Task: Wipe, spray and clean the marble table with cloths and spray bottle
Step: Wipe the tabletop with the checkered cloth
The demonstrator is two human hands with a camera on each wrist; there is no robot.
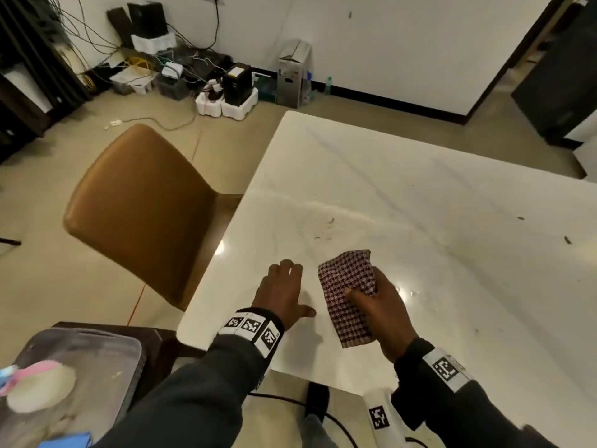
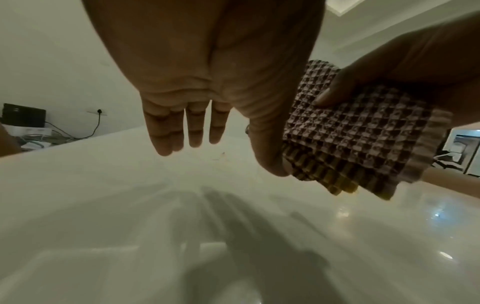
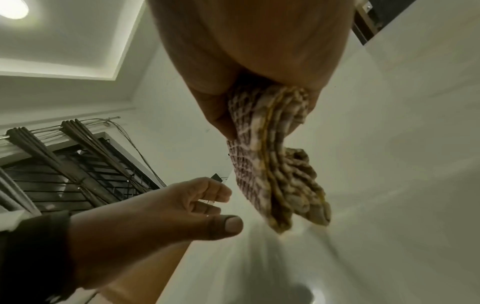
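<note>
A folded maroon-and-white checked cloth (image 1: pixel 347 297) hangs just above the white marble table (image 1: pixel 420 195), near its front left corner. My right hand (image 1: pixel 381 305) grips the cloth (image 3: pixel 275 168) with the thumb laid over its top. My left hand (image 1: pixel 282 291) hovers beside it, palm down, fingers (image 2: pixel 194 127) straight and holding nothing; its thumb lies next to the cloth (image 2: pixel 358 139). Small dark crumbs (image 1: pixel 329 221) and a faint smear lie on the marble just beyond the cloth. No spray bottle is in view.
A tan padded chair (image 1: pixel 142 208) stands at the table's left side. A clear plastic bin (image 1: pixel 74 376) with pink and white items sits at the lower left. More specks (image 1: pixel 567 239) dot the table's right part. Cables and boxes (image 1: pixel 235 88) clutter the far wall.
</note>
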